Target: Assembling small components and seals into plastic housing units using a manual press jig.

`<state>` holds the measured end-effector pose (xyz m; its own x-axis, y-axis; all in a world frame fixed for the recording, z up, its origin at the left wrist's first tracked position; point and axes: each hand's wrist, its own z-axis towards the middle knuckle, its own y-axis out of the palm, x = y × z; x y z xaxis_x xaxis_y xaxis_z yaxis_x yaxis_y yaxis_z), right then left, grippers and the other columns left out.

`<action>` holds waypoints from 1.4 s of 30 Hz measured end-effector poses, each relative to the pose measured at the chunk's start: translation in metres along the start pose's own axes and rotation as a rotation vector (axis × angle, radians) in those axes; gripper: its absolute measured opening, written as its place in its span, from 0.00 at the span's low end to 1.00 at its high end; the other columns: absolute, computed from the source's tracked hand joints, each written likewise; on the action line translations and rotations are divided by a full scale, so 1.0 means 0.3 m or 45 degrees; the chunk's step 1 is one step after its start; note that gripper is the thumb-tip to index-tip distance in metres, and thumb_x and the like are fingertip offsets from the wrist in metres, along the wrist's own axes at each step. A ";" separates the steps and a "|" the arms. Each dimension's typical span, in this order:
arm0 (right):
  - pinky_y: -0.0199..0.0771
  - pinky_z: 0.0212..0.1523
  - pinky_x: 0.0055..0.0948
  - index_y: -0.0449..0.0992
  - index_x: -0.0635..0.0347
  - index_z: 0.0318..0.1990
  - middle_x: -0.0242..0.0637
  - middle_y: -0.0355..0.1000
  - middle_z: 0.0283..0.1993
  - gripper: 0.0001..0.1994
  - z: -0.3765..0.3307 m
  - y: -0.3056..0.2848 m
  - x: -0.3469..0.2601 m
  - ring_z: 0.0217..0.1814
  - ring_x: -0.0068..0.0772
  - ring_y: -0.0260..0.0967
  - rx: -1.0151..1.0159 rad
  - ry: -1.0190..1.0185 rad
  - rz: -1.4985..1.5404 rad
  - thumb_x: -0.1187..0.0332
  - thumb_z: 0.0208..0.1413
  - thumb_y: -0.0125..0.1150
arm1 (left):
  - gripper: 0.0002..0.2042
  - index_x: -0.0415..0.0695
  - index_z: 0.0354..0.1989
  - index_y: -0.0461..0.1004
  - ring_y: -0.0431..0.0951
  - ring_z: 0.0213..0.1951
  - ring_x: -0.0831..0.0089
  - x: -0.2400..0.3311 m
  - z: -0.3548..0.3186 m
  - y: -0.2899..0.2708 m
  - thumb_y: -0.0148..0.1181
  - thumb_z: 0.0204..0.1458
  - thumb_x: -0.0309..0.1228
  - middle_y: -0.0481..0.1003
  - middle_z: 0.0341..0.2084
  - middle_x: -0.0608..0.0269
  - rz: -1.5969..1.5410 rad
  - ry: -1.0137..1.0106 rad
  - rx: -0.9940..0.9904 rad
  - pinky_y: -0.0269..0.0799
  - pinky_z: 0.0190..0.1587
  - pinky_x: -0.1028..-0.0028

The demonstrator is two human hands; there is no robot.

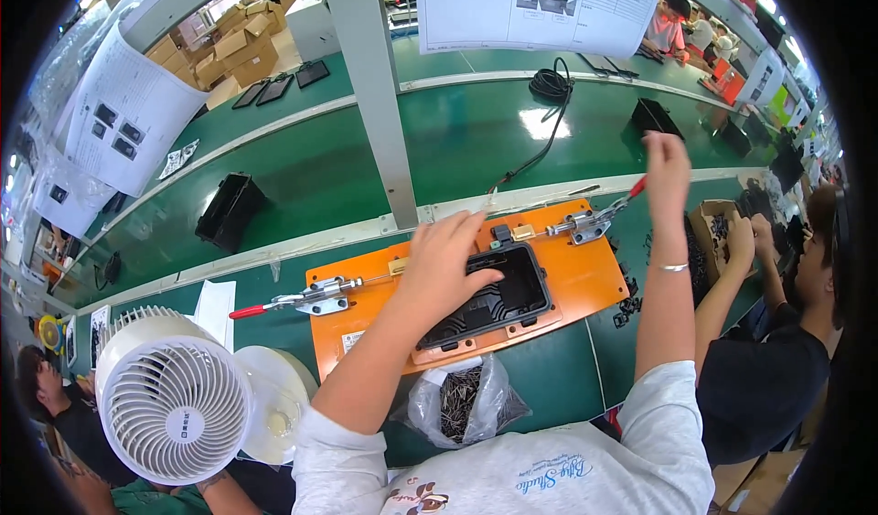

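Observation:
In the middle of the bench lies an orange fixture plate [585,286] carrying a black plastic housing [521,286], its open side up. My left hand [445,263] is over the housing's left part, fingers stretched and thumb apart. A red-handled toggle clamp [325,295] sits at the plate's left end; another toggle clamp [590,225] sits at its right end. My right hand [669,163] is raised beyond the right clamp, fingers curled. Just past its fingertips is a black box [654,117]; whether they touch, I cannot tell. What the curled fingers hold, if anything, is hidden.
A bag of screws [460,405] stands before the plate. At left is a white fan [178,405]. Another black box [230,211] and a coiled black cable [551,83] lie on the green line beyond a metal post [366,94]. A co-worker [768,359] works close on my right.

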<state>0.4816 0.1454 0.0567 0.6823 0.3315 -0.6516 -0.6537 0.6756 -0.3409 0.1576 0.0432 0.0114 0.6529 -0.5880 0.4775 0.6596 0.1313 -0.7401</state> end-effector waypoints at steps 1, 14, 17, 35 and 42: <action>0.70 0.37 0.28 0.75 0.65 0.39 0.38 0.73 0.32 0.09 0.035 -0.049 0.103 0.32 0.29 0.70 0.218 -0.133 -0.300 0.67 0.56 0.58 | 0.32 0.37 0.52 0.68 0.70 0.49 0.54 0.010 -0.025 -0.033 0.72 0.37 0.36 0.72 0.47 0.51 0.085 -0.009 0.064 0.63 0.53 0.61; 0.73 0.38 0.35 0.77 0.64 0.32 0.45 0.73 0.33 0.12 -0.359 0.402 -0.464 0.37 0.44 0.72 -1.297 -0.618 0.119 0.70 0.39 0.70 | 0.20 0.39 0.40 0.72 0.69 0.43 0.56 0.026 -0.309 -0.124 0.70 0.39 0.31 0.68 0.39 0.53 0.316 -0.423 0.530 0.65 0.44 0.61; 0.72 0.39 0.35 0.77 0.64 0.29 0.45 0.73 0.33 0.11 -0.354 0.474 -0.509 0.38 0.43 0.71 -1.616 -0.514 0.058 0.69 0.38 0.72 | 0.18 0.39 0.37 0.72 0.69 0.41 0.57 0.013 -0.355 -0.121 0.70 0.38 0.31 0.68 0.37 0.54 0.183 -0.467 0.628 0.65 0.43 0.63; 0.69 0.28 0.31 0.74 0.67 0.21 0.41 0.71 0.19 0.13 -0.323 0.497 -0.570 0.25 0.37 0.71 -1.905 -0.370 -0.028 0.71 0.33 0.75 | 0.22 0.40 0.38 0.75 0.68 0.46 0.55 0.122 -0.364 -0.065 0.72 0.36 0.38 0.67 0.44 0.49 0.060 -0.396 0.265 0.60 0.46 0.62; 0.68 0.27 0.34 0.73 0.66 0.19 0.43 0.70 0.19 0.14 -0.346 0.503 -0.568 0.24 0.41 0.69 -1.815 -0.488 -0.048 0.70 0.30 0.76 | 0.19 0.40 0.40 0.75 0.69 0.49 0.60 0.099 -0.391 -0.115 0.70 0.38 0.30 0.68 0.48 0.52 -0.164 -0.454 0.402 0.62 0.50 0.65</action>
<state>0.2326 0.1224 0.0460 0.6003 0.6322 -0.4899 -0.2418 -0.4404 -0.8646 0.1107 -0.0724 -0.0044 0.6091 -0.3126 0.7289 0.7879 0.3435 -0.5111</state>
